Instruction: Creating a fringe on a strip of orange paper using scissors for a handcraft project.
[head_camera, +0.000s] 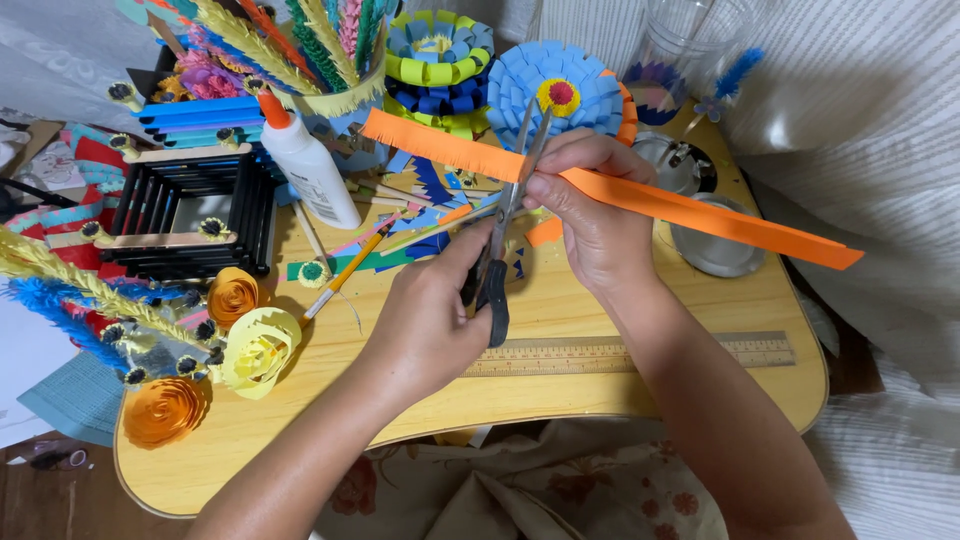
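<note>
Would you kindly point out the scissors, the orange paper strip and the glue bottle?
scissors (497, 262): head view, upper part of the dark handle.
orange paper strip (720, 217): head view, uncut right stretch.
glue bottle (312, 175): head view, white body.

A small wooden table (600, 385) carries a ruler (620, 355), glue bottle (310, 165), paper flowers (255, 345) and a black stick box (190, 215)

My right hand (590, 215) pinches a matt orange paper strip (700, 210); my left hand (430, 320) grips scissors (505, 235) with shiny metal blades and black plastic handles. Below both, the wooden table (560, 385) looks smooth, faintly glossy.
</note>
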